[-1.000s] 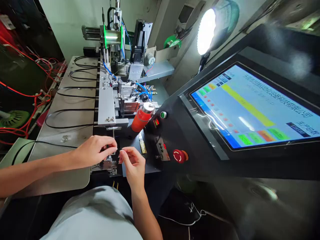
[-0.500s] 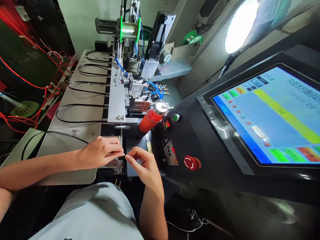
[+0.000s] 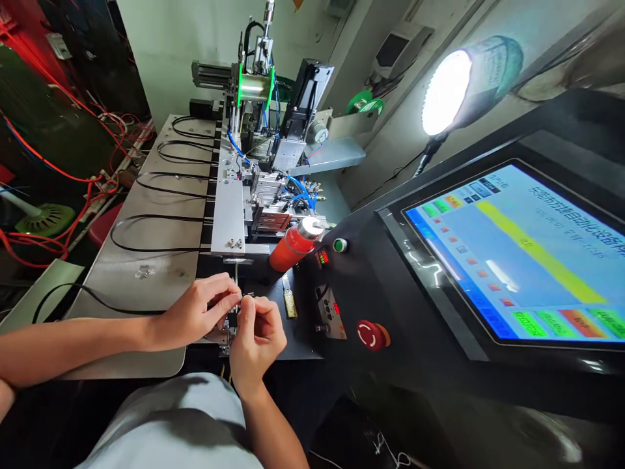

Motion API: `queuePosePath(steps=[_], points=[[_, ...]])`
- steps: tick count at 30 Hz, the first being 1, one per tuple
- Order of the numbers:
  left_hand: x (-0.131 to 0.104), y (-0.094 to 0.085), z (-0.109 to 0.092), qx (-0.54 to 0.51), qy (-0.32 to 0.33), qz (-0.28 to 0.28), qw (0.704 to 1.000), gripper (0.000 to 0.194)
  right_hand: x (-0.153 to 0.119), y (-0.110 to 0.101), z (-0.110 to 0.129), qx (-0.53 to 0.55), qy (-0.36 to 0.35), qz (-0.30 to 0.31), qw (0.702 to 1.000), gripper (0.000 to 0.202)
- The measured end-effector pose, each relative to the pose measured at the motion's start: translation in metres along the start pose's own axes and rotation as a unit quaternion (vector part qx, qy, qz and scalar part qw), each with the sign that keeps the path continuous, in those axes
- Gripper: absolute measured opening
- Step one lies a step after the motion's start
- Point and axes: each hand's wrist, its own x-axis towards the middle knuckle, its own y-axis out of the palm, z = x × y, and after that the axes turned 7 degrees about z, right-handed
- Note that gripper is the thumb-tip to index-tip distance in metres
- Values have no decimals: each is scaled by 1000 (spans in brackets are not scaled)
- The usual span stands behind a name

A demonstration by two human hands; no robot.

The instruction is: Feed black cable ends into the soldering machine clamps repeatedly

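My left hand (image 3: 195,311) is closed in a pinch at the front end of the machine, above a small metal fixture (image 3: 225,337). A black cable (image 3: 105,301) runs across the metal plate to this hand, and its end is hidden by the fingers. My right hand (image 3: 256,335) is closed too, thumb and index finger pressed together, its fingertips touching those of my left hand. Thin tips of something show between the two hands, too small to name. Beyond my right hand stands a red bottle (image 3: 291,249) with a silver cap.
Several looped black cables lie across the grey metal plate (image 3: 163,195) at left. A machine with a wire spool (image 3: 254,87) rises behind. On the right are a control panel with a red stop button (image 3: 372,335), a touch screen (image 3: 517,254) and a bright lamp (image 3: 446,92).
My right hand has moved left and its fingers have closed up against my left hand's fingertips. My left hand has turned slightly, thumb now pressed to the fingers. The view has tilted up a little.
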Motion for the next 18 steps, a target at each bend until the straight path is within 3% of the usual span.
queuePosePath(steps=[9,18], points=[[-2,4,4,-49,-14,3,999,28,-1,7,2,13,-15,-20,1000,25],[-1,1,3,-64,-34,10,997,29,4,4,2,-2,14,5,1000,29]])
